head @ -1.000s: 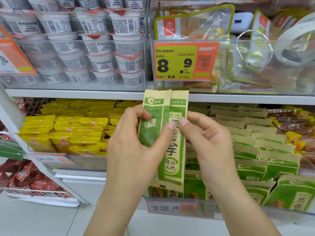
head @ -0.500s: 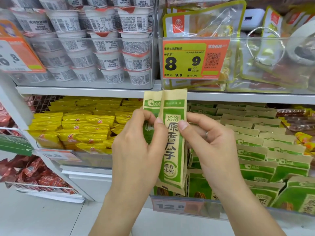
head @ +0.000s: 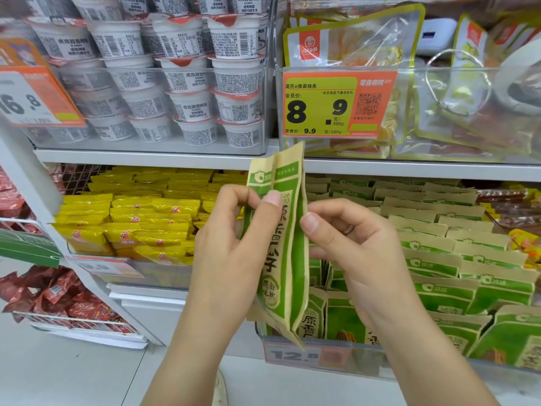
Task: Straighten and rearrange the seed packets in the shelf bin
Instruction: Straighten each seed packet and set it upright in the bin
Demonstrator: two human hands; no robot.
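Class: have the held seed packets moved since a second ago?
Yes. The seed packets rose slightly; their tops now nearly reach the orange price tag's bottom edge.

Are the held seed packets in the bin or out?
Out: both hands hold the packets upright above the bin.

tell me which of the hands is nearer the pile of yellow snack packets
Left. The left hand sits right beside the pile of yellow snack packets; the right hand is farther off, over the green packets.
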